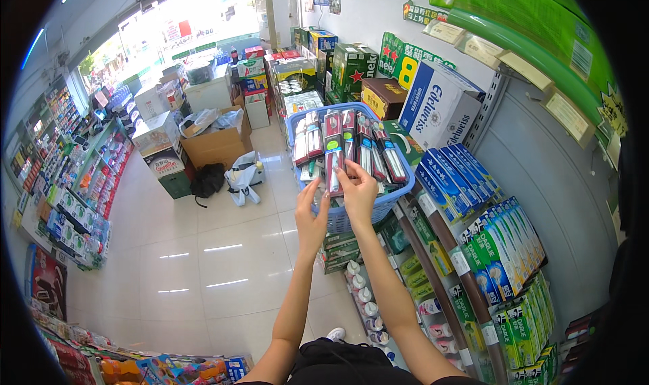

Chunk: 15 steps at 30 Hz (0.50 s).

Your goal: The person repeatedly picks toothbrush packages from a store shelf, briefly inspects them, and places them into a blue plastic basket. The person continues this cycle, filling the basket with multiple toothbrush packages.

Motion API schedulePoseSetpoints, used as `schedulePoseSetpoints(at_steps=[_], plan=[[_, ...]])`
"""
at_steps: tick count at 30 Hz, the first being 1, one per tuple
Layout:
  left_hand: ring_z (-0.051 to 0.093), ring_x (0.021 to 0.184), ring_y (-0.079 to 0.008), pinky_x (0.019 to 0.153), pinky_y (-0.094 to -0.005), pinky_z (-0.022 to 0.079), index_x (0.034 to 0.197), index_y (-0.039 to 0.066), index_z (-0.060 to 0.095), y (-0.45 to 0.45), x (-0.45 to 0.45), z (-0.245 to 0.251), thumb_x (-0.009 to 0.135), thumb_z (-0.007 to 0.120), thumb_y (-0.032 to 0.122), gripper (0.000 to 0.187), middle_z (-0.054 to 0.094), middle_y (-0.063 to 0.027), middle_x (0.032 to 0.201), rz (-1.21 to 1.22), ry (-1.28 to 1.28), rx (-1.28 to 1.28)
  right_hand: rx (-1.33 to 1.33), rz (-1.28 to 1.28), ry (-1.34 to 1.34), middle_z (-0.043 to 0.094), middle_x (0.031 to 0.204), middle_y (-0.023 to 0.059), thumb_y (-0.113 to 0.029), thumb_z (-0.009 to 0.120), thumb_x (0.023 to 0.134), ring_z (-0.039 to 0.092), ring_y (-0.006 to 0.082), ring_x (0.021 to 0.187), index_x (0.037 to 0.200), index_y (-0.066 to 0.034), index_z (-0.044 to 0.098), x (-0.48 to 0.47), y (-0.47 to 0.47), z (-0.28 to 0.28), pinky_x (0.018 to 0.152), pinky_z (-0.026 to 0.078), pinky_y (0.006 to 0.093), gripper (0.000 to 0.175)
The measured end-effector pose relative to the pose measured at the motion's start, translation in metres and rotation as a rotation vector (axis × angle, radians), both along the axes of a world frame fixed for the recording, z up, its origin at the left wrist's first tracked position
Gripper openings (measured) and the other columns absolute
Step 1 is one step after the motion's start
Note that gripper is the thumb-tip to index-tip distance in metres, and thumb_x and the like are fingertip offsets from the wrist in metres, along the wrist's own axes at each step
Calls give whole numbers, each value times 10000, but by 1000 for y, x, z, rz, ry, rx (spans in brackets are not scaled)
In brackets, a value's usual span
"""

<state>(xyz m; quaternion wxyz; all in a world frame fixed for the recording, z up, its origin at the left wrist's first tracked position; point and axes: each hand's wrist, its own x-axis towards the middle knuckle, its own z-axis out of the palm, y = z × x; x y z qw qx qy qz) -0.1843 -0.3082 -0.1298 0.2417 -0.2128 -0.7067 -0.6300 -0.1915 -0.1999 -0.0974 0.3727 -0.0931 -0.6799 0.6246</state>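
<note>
A blue plastic basket (334, 217) stands in front of me, filled with slim maroon packs that have clear fronts; what they contain is too small to tell for sure. One slim pack (333, 154) with a green round sticker lies on top in the middle. My right hand (361, 195) has its thumb and index finger at that pack's lower right side, and seems to pinch it. My left hand (310, 220) is at the basket's near left rim, fingers apart, its fingertips close to the pack's lower end. Other slim packs (390, 159) lean in rows on both sides.
Toothpaste boxes (489, 253) and pump bottles (361, 288) line the shelves on my right. Beer cartons (441, 103) are stacked behind the basket. An open cardboard box (215, 144) and a pale bag (245, 177) sit on the tiled floor (223, 253). A glass counter (96, 152) runs along the left.
</note>
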Motion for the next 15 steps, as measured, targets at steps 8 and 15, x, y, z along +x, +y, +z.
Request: schedulePoseSetpoints(at_steps=[8, 15], plan=[[471, 1181, -331, 1003, -383, 337, 1196, 10, 557, 9, -85, 17, 893, 538, 159, 338, 538, -174, 1245, 74, 122, -72, 495, -327, -54, 665, 801, 154, -213, 689, 731, 639, 264, 714, 937, 25, 678, -65, 17, 23, 664, 488, 343, 315], [440, 1230, -329, 1041, -583, 180, 1130, 119, 634, 19, -118, 13, 899, 516, 261, 296, 583, -89, 1218, 5, 80, -260, 611, -330, -100, 607, 863, 124, -163, 608, 769, 572, 291, 821, 808, 6, 680, -74, -3, 26, 726, 462, 409, 188]])
